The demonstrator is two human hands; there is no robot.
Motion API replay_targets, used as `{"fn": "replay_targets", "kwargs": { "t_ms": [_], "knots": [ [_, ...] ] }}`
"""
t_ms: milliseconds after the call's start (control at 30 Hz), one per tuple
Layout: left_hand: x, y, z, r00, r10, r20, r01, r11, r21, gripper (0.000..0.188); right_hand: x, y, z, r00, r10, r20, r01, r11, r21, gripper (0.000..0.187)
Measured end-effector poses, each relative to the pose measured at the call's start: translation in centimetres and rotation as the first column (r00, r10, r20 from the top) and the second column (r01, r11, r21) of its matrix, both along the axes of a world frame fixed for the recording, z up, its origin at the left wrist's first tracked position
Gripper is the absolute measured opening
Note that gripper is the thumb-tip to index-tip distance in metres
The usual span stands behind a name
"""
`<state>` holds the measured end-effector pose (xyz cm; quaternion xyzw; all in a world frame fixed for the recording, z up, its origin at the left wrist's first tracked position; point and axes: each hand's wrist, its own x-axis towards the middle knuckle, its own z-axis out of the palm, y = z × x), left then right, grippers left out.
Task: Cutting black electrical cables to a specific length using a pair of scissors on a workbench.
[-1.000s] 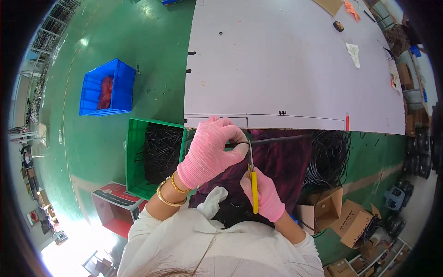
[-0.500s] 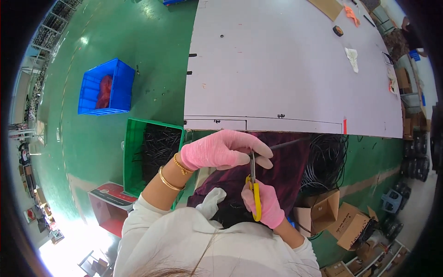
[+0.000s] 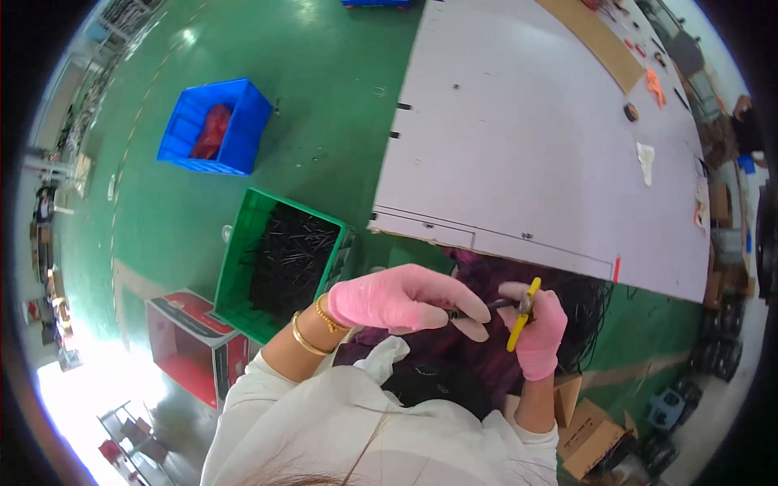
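Observation:
My left hand point(image 3: 405, 300), in a pink glove, is closed with thumb and fingers around a short dark piece, like black cable or tube point(image 3: 459, 314); most of it is hidden. Just to its right, my right hand point(image 3: 539, 328), also pink-gloved, grips a pair of yellow-handled scissors point(image 3: 519, 324). Their handles are spread apart and the blades are mostly hidden. The right fingertips point toward the left hand, and a dark strand seems to run between the two. Dark purple cloth lies beneath both hands.
A green crate point(image 3: 235, 267) of short black pieces stands at left, beside a red and grey box point(image 3: 190, 356). Farther off is a blue crate point(image 3: 255, 121) with a red bag. The white table point(image 3: 527, 146) lies ahead; coiled black cable point(image 3: 596, 312) and cardboard boxes point(image 3: 587, 429) are at right.
The scissors have come away from the left hand's fingertips, moving right and turning with the right hand. The whole view has rotated, so the table appears tilted and shifted right.

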<state>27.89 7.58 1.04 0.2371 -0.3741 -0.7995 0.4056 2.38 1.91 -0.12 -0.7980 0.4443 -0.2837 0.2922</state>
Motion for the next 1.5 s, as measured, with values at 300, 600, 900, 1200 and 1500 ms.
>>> {"fn": "replay_targets", "kwargs": {
  "t_ms": [300,600,900,1200,1500],
  "knots": [
    [9.3,8.9,-1.9,-0.599,0.304,0.741,0.089,0.945,-0.315,0.028,3.5,-1.5,1.1,0.955,0.093,-0.281,-0.116,0.991,-0.065,0.022],
    [-1.6,1.8,-4.1,-0.118,0.912,0.392,0.067,0.402,-0.913,0.028,10.3,-3.4,0.6,0.915,0.169,-0.367,-0.197,0.98,-0.04,0.025],
    [-1.5,-0.7,-8.4,-0.134,0.916,0.379,0.037,0.387,-0.921,0.022,10.6,-4.8,-0.1,0.879,0.308,-0.365,-0.252,0.948,0.193,0.027],
    [-1.2,-0.8,-8.7,-0.1,0.918,0.385,0.013,0.388,-0.922,0.024,10.9,-5.2,0.0,0.842,0.335,-0.423,-0.258,0.938,0.23,0.028],
    [-1.0,-0.7,-8.8,-0.088,0.921,0.38,0.006,0.382,-0.924,0.023,11.5,-5.4,0.3,0.796,0.345,-0.497,-0.287,0.938,0.193,0.02]
  ]
}}
